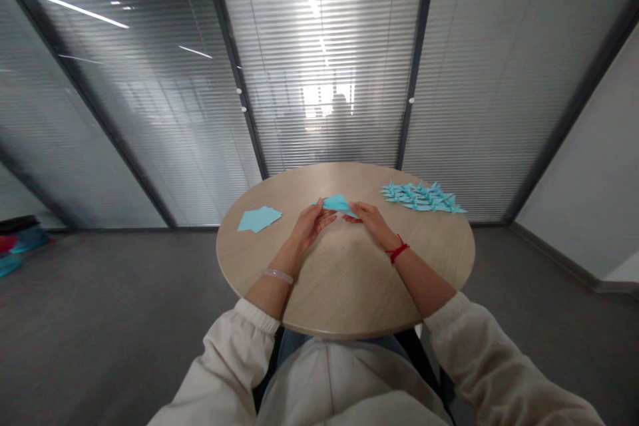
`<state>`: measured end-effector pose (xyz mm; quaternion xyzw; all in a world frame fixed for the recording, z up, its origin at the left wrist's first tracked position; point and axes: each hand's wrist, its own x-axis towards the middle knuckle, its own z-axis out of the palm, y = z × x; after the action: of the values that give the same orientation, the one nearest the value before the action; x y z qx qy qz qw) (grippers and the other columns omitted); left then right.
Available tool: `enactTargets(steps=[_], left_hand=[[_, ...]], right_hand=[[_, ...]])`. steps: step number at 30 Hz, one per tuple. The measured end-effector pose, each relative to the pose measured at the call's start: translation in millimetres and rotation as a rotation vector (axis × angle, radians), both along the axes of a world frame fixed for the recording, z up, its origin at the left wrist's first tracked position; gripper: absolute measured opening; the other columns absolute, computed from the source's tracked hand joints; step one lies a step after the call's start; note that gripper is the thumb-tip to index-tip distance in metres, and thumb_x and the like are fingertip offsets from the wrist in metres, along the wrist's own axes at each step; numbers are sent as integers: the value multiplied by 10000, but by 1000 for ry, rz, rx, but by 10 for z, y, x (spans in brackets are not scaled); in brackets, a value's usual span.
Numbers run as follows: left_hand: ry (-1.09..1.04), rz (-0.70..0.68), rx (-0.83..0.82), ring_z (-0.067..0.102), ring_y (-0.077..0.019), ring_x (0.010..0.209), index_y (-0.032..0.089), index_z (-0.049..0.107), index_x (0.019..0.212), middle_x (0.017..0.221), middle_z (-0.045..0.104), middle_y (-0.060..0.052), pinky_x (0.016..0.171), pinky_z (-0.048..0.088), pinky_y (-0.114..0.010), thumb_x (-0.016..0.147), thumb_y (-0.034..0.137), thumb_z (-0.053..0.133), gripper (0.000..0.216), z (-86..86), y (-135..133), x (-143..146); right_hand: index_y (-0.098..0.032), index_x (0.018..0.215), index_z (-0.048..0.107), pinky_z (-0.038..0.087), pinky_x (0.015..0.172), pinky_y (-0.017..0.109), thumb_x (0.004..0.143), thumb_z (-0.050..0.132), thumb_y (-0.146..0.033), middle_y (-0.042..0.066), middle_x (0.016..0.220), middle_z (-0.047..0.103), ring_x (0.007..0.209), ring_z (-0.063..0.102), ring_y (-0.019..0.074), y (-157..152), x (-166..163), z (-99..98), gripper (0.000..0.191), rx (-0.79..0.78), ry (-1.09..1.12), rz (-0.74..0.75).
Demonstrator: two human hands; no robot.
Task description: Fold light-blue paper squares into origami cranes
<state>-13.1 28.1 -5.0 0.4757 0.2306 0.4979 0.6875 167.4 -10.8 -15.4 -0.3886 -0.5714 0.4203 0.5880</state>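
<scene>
A light blue sheet of paper, partly folded [336,203], lies at the middle of the round wooden table [344,279]. My left hand [312,221] pinches its left side with the fingers bent. On the sheet's right side my right hand [369,219] grips it, fingers pressed together. A pale bracelet sits on my left wrist and a red cord on my right wrist.
A small stack of flat blue paper sheets [259,218] lies at the table's left. Several folded blue paper cranes [422,198] are spread at the back right. Glass walls with blinds stand behind the table. Grey floor surrounds it.
</scene>
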Motion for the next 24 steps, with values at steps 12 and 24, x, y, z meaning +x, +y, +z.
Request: enactTargets(steps=[12,24], left_hand=[[80,13,65,641,-202,876,100,685,921,937,705,-116,836,503,-318,689,199,719,255,39,-58,27],[509,265,318,525,-128,574,94,647,671,654,639,-48,559,399,-249,591,483,758,413,-109,34,34]], right_hand=[[-155,832,649,539,788,351,714,607,-630,67,864,661,846,623,202,65,33,-61,491,1,13,-118],[-162,824,664,514,694,327,643,727,-463,47,830,709,748,649,204,122,6,-143,357,64,-144,-87]])
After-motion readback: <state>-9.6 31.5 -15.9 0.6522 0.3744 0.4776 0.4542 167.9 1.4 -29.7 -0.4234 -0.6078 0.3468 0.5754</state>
